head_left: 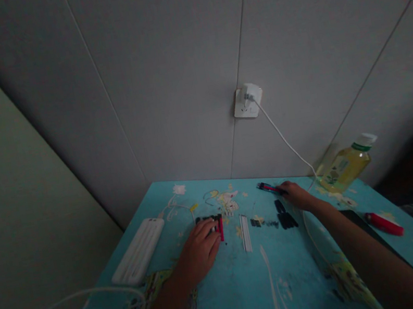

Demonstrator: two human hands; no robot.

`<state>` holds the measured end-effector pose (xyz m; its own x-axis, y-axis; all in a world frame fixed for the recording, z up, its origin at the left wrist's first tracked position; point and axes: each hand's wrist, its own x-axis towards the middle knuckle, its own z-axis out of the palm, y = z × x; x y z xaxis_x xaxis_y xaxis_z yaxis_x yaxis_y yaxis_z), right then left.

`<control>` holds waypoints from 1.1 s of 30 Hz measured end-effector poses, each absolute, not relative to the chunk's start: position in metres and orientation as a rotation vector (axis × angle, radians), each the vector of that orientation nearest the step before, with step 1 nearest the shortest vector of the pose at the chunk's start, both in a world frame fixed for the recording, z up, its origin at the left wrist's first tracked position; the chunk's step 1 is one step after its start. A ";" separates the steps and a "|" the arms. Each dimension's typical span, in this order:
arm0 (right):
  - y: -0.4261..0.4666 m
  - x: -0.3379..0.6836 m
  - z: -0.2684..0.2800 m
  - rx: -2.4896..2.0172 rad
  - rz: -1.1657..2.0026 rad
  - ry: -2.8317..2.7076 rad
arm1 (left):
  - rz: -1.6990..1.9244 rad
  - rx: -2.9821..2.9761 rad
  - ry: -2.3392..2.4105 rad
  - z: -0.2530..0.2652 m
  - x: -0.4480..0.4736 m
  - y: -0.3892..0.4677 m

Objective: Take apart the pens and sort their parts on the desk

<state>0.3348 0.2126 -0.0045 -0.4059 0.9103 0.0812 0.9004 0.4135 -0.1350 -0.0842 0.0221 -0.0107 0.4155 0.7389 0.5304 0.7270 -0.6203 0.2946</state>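
Note:
My left hand (201,246) lies palm down at the left-middle of the table, its fingers stretched over a row of red and black tube-like pieces (221,228) and partly hiding them. Towards the back right, my right hand (294,193) is closed on a small bundle of slim black and red pens (267,187); their exact number is unclear. Between the hands lie several thin white rods (245,233) side by side, small dark pieces (255,223) and a scatter of tiny dark bits (272,224). Black cap-like pieces (288,220) sit just below my right hand.
A white power strip (139,250) with cables lies left. At the back right stands a bottle of yellow liquid (345,168). A red object (383,224) and a dark flat sheet (355,219) lie right. A white cord (282,136) runs from the wall socket (247,103).

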 end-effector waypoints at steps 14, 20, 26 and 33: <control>0.224 0.312 -0.017 -1.443 0.171 -2.514 | 1.023 2.628 1.345 -0.009 -0.081 0.021; 0.226 0.307 -0.017 -1.468 0.136 -2.491 | 1.040 2.626 1.385 -0.006 -0.074 0.018; 0.217 0.298 -0.008 -1.491 0.126 -2.444 | 1.063 2.624 1.381 -0.010 -0.074 0.019; 0.195 0.289 0.021 -1.494 0.145 -2.286 | 1.041 2.700 1.382 -0.001 -0.074 0.017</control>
<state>0.2887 0.1949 0.0209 -0.3461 0.8970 0.2749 0.8551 0.4221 -0.3009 -0.0737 0.0170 -0.0013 0.4185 0.7040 0.5738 0.7460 -0.6268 0.2250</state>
